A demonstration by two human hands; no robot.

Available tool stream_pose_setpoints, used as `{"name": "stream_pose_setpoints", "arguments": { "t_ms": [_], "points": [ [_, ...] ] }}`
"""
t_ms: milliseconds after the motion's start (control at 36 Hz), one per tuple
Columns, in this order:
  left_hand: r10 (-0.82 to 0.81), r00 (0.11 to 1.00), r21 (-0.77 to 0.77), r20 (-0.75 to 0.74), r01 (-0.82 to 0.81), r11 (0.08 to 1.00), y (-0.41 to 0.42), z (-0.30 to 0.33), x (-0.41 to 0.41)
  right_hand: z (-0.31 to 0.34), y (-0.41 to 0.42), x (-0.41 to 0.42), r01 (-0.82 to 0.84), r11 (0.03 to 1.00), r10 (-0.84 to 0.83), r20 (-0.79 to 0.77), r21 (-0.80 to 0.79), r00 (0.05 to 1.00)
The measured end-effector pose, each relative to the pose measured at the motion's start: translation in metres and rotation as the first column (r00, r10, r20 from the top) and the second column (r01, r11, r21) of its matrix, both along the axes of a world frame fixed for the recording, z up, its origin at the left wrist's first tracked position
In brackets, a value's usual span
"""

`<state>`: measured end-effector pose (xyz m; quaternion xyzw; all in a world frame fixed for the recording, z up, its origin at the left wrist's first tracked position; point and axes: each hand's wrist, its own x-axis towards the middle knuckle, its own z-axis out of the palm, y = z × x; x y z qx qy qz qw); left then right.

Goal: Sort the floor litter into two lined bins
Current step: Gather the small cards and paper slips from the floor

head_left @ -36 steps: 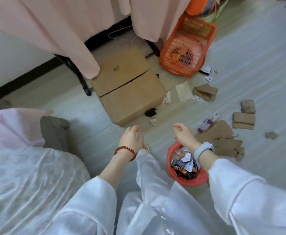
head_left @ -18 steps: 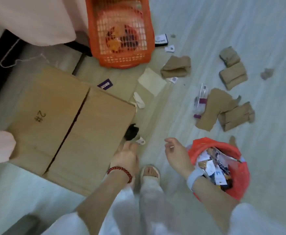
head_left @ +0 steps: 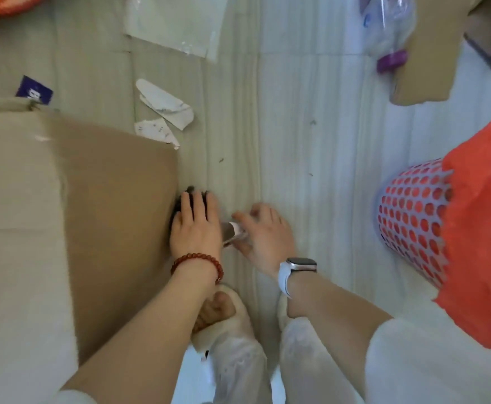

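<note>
**Head view: both hands at floor level beside the box**

The left hand [head_left: 195, 225] is pressing its fingers down over a small black item [head_left: 191, 190] lying against the edge of the cardboard box [head_left: 72, 199]. The right hand [head_left: 263, 234] is curling round a small white scrap [head_left: 235, 228] just beside it; motion blur is hiding the exact grip. A perforated bin [head_left: 410, 225] with a red liner [head_left: 483, 217] is standing well to the right. Torn white paper pieces [head_left: 165, 109] are lying near the box corner.
</note>
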<state>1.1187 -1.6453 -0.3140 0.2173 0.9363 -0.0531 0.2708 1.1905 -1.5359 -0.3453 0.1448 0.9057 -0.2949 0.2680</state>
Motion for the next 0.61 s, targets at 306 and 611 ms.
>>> {"name": "stream_pose_setpoints", "arguments": {
  "t_ms": [306,611],
  "points": [
    [-0.053,0.966,-0.165,0.254,0.097,0.982,0.002,0.014,-0.015,0.026,0.011,0.01,0.39,0.918,-0.393,-0.028,-0.071,0.919],
    [0.347,0.879,0.164,0.328,-0.414,0.895,0.073,0.182,0.004,0.21,0.059,0.029,0.724,0.648,-0.754,-0.07,-0.237,0.653]
  ]
}}
